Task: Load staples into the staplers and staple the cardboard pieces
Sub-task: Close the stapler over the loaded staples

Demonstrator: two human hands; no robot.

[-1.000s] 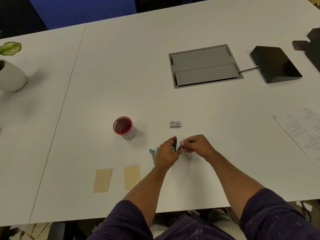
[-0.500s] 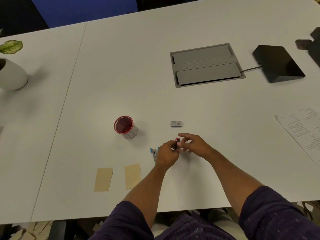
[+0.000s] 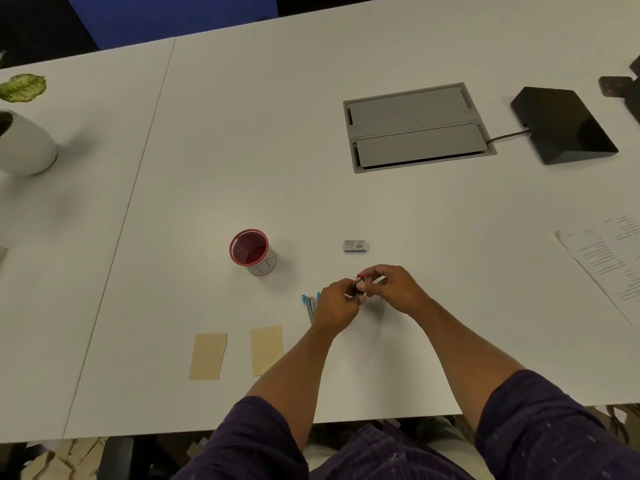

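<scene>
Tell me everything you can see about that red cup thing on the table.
The red cup is a small round container standing upright on the white table, its mouth open toward the camera. Its rim is red with a wavy edge and the inside looks dark red; the lower outer wall looks pale with faint lines. What lies inside is too dim to tell. Nothing touches it: it stands apart, beyond the two tan cardboard pieces and to the left of both hands.

Pinched between the fingers [image 3: 360,289]: red-and-black stapler [image 3: 360,281]. Just left of them, blue-and-silver stapler [image 3: 309,304]. Farther left, two plain tan cardboard pieces [image 3: 266,349] and red-rimmed mesh cup [image 3: 250,249]. Beyond, grey staple box [image 3: 355,246] with barcode. White desk [image 3: 242,150]; dark purple sleeves [image 3: 540,427].
</scene>
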